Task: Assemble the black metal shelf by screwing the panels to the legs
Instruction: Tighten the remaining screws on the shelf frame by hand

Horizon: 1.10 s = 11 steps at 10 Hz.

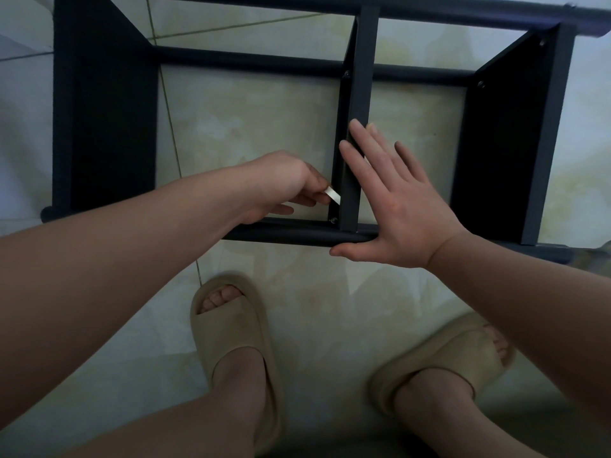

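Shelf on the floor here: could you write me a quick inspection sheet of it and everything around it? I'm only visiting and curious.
Surface: pale tiled floor; the shelf lies on it on its side.
Job's things: black shelf, three panels between tube legs; a screw sits at the near end of the middle panel, by the near leg.
Clutter: nothing seen.
Grippers: left hand pinches a small pale tool just above that screw; right hand is flat, fingers on the middle panel, thumb against the near leg.
Cables: nothing seen.
Surroundings: the person's feet in beige slippers.
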Each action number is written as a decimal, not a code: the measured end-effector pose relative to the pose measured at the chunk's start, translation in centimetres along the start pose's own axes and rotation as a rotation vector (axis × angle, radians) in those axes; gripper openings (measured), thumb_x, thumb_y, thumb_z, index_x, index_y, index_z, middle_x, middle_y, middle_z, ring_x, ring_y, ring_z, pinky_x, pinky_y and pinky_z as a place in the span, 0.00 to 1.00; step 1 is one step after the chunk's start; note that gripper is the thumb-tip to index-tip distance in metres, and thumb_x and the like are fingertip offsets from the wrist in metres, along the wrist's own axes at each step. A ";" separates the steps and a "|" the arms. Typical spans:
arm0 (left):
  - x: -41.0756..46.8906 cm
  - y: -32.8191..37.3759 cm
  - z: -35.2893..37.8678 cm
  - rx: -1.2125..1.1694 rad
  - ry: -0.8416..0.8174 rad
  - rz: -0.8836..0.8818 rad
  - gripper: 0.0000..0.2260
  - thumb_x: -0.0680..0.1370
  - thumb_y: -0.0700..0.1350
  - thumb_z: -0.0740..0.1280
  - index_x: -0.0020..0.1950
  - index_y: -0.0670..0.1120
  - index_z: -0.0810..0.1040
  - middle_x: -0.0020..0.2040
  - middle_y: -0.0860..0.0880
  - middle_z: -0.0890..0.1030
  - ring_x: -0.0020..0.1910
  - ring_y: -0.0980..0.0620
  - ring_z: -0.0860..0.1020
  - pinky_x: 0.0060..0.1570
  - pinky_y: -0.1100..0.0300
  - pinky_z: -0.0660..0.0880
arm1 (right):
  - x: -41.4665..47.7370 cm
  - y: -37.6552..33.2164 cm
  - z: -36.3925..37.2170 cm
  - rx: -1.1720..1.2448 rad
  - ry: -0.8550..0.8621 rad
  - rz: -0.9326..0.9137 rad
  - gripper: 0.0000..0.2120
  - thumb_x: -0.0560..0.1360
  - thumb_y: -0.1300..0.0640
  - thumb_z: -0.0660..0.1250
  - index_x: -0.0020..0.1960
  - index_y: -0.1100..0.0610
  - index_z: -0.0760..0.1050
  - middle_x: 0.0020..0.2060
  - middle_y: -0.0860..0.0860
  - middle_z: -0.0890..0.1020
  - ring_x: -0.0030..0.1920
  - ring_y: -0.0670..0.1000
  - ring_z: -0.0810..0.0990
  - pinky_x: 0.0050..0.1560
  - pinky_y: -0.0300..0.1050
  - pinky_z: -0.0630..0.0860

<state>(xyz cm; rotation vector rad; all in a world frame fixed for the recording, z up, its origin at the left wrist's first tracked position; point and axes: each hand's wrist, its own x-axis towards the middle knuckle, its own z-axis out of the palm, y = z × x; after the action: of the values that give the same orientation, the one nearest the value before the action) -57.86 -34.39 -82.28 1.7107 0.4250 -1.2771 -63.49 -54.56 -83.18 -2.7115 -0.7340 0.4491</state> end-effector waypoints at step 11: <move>-1.0 -0.5 -0.9 0.538 -0.054 0.178 0.04 0.77 0.43 0.71 0.45 0.51 0.85 0.40 0.55 0.85 0.44 0.55 0.82 0.48 0.58 0.76 | 0.0 -0.1 -0.2 -0.004 -0.018 0.003 0.58 0.68 0.22 0.60 0.83 0.59 0.47 0.82 0.56 0.46 0.82 0.56 0.44 0.78 0.65 0.51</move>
<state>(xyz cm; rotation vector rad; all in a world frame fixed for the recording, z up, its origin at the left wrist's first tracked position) -58.07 -33.14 -81.59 2.0930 -0.1208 -1.3799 -63.48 -54.50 -82.97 -2.7157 -0.7359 0.4733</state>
